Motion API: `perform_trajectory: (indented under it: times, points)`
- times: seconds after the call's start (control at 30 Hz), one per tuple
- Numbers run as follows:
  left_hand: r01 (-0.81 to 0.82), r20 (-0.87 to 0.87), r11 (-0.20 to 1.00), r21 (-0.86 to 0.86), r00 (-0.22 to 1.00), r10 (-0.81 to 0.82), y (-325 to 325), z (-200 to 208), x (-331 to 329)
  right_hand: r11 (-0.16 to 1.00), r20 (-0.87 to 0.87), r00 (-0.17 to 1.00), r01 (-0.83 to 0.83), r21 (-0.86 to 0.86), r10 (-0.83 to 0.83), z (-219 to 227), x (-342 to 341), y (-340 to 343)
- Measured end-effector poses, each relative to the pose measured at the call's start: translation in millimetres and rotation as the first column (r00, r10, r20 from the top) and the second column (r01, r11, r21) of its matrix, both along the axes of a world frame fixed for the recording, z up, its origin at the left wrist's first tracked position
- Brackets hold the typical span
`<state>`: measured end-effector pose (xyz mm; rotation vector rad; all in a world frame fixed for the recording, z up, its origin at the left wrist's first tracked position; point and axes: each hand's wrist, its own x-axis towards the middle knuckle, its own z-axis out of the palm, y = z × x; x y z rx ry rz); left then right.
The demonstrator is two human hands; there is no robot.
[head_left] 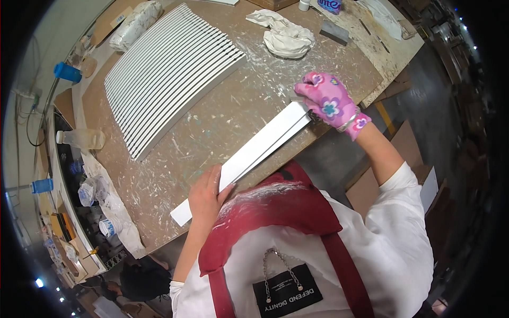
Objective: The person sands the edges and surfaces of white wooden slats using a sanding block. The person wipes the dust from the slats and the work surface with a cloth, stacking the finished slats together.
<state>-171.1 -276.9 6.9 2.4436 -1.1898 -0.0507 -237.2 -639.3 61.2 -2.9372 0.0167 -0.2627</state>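
Observation:
A long white strip (pixel 262 139) lies slantwise along the near edge of the worktable (pixel 201 139), with a dark lengthwise line or gap along it. My left hand (pixel 205 196), bare, is wrapped round its lower left part, thumb on one side and fingers on the other. At the strip's upper right end is my right hand (pixel 330 102), in a pink flowered glove. Its fingers are curled closed, and what they may hold is hidden. Beyond the strip, many similar white strips (pixel 172 74) lie side by side in a slightly curved row with dark gaps between them.
A crumpled white cloth (pixel 286 40) and a grey block (pixel 334 33) lie at the far side. A wrapped white bundle (pixel 137 25) and blue cup (pixel 68 72) stand far left. A translucent jar (pixel 82 139) is at the left edge. Cardboard (pixel 403 146) stands right of the table.

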Motion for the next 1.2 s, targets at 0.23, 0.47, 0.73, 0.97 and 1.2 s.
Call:
perform_trajectory:
  times: [0.23,0.47,0.73,0.97,1.2]
  points:
    - [0.004,0.024,1.000,-0.001,1.000,-0.004,-0.6,-0.5,-0.2,0.986,0.048,0.987,-0.148,-0.075,0.151,13.6,11.0,-6.2]
    - [0.009,-0.006,1.000,-0.003,1.000,-0.009,0.9,-4.3,1.3,0.982,-0.080,0.990,-0.127,-0.142,0.117,18.2,22.7,-8.5]
    - [-0.014,-0.043,1.000,-0.018,0.999,0.013,7.2,-3.6,2.6,0.998,-0.024,1.000,-0.001,0.059,0.003,6.6,17.6,-3.6]
    - [-0.010,-0.082,0.997,-0.081,0.997,0.003,16.3,-31.0,3.2,1.000,0.290,0.957,-0.026,-0.003,0.026,-20.9,3.5,-30.4]
    - [0.028,-0.056,0.999,0.029,0.998,-0.027,11.9,-22.2,1.8,0.873,-0.140,0.931,0.364,0.326,-0.337,-24.8,3.1,-50.4]
